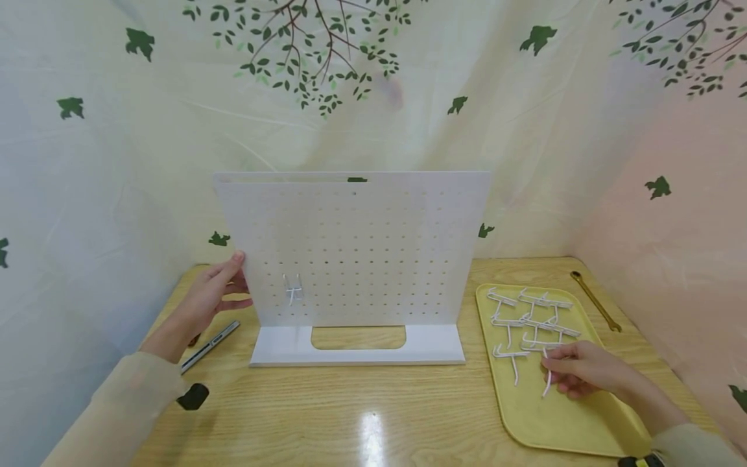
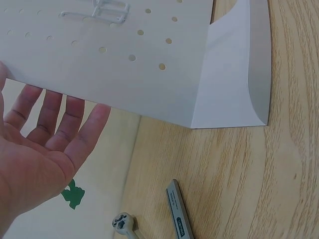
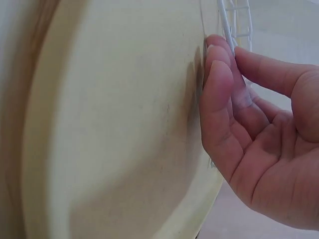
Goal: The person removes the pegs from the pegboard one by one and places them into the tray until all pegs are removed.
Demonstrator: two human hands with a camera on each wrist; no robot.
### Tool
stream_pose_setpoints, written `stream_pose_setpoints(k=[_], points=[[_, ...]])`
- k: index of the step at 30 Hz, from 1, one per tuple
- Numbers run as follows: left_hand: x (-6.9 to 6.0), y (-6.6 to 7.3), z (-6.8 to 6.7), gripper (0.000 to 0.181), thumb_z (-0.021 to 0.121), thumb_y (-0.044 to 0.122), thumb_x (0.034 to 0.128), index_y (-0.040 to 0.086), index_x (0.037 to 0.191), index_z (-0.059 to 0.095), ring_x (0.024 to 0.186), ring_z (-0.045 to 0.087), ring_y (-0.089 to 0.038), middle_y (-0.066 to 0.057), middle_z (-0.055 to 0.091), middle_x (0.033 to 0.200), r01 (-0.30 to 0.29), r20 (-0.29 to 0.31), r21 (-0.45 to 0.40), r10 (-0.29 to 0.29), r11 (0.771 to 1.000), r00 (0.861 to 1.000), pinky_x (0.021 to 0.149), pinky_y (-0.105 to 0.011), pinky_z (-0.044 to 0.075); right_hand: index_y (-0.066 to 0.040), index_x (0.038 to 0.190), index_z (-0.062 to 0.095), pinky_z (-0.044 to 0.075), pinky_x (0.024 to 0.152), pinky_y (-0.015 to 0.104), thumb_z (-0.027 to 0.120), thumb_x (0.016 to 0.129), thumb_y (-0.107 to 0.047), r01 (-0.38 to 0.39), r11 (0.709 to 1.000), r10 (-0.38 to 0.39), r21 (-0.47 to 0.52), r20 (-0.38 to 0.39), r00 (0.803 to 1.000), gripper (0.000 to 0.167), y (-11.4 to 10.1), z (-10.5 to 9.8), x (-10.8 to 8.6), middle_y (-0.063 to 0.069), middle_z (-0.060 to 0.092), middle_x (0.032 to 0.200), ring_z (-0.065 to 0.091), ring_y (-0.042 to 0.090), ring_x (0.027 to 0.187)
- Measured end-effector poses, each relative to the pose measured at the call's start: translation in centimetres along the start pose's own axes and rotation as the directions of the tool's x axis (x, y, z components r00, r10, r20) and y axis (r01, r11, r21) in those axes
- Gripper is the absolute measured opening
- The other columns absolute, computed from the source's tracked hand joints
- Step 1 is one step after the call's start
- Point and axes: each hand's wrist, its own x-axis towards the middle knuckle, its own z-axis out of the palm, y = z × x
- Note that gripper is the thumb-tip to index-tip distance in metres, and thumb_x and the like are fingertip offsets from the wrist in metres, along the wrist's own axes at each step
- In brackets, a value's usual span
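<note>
A white pegboard (image 1: 373, 240) stands upright on its base at the table's middle. My left hand (image 1: 213, 292) grips the board's left edge, thumb on the front and fingers (image 2: 75, 117) behind, as the left wrist view also shows. One white double-pronged hook (image 1: 294, 292) hangs low on the board's left side. Over the yellow tray (image 1: 554, 428) at right, my right hand (image 1: 583, 370) pinches the stem of a white wire hook (image 1: 547, 376) between thumb and fingers. In the right wrist view that hook (image 3: 226, 22) is partly cut off by the frame. Several similar hooks (image 1: 508, 321) lie beside it.
A gold wrench (image 1: 595, 301) lies right of the tray. Left of the board lies a grey, flat-sided tool (image 1: 210, 347) near a rounded handle end (image 2: 123, 222). A leaf-patterned curtain (image 1: 432, 58) hangs behind the wooden table (image 1: 315, 415).
</note>
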Motion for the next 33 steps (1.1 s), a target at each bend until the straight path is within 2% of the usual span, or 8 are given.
stream_pose_setpoints(k=[5,10,21,30,33], points=[[-0.1,0.0,0.0,0.074,0.042,0.067,0.0991,-0.004,0.115,0.054,0.103,0.063,-0.028,-0.019,0.059,0.114,-0.009,0.003,-0.013,0.009,1.000,1.000,0.086,-0.042,0.060,0.006,0.108,0.064,0.058,0.058,0.027,0.055,0.106,-0.021,-0.028,0.999,0.028,-0.014,-0.040,0.999,0.028,-0.1,0.1,-0.1,0.003,0.067,0.081,0.065,0.011,0.066],[-0.1,0.0,0.0,0.075,0.042,0.068,0.0991,-0.004,0.114,0.054,0.103,0.063,-0.029,-0.019,0.059,0.115,-0.008,0.005,-0.011,0.009,1.000,1.000,0.086,-0.042,0.060,0.006,0.109,0.064,0.058,0.058,0.027,0.055,0.107,-0.021,-0.034,0.999,0.033,-0.011,-0.047,0.998,0.028,0.1,0.1,-0.1,0.003,0.067,0.082,0.066,0.012,0.067],[-0.1,0.1,0.1,0.077,0.041,0.069,0.0983,-0.002,0.122,0.055,0.105,0.062,-0.029,-0.020,0.058,0.119,-0.002,-0.005,0.004,0.002,1.000,1.000,0.085,-0.041,0.060,0.016,0.120,0.056,0.059,0.061,0.029,0.054,0.106,-0.019,-0.006,1.000,0.006,0.000,-0.008,1.000,0.037,0.0,0.0,-0.7,0.004,0.072,0.089,0.067,0.012,0.070],[0.1,-0.1,0.0,0.076,0.043,0.068,0.0985,-0.003,0.121,0.055,0.103,0.064,-0.027,-0.020,0.058,0.116,-0.003,-0.001,-0.021,0.003,1.000,1.000,0.085,-0.042,0.060,0.010,0.116,0.062,0.060,0.063,0.031,0.051,0.108,-0.021,0.028,0.999,-0.026,-0.032,0.068,0.997,0.034,-0.8,-0.3,-1.1,0.009,0.072,0.095,0.068,0.015,0.074],[0.1,-0.2,0.0,0.075,0.044,0.067,0.0985,-0.003,0.119,0.055,0.102,0.064,-0.026,-0.019,0.059,0.115,-0.002,-0.005,-0.027,0.002,1.000,1.000,0.085,-0.041,0.060,0.011,0.119,0.060,0.060,0.064,0.033,0.052,0.108,-0.022,0.030,0.998,-0.028,-0.053,0.041,0.999,0.036,-1.6,0.3,-1.1,0.011,0.071,0.096,0.068,0.018,0.076]])
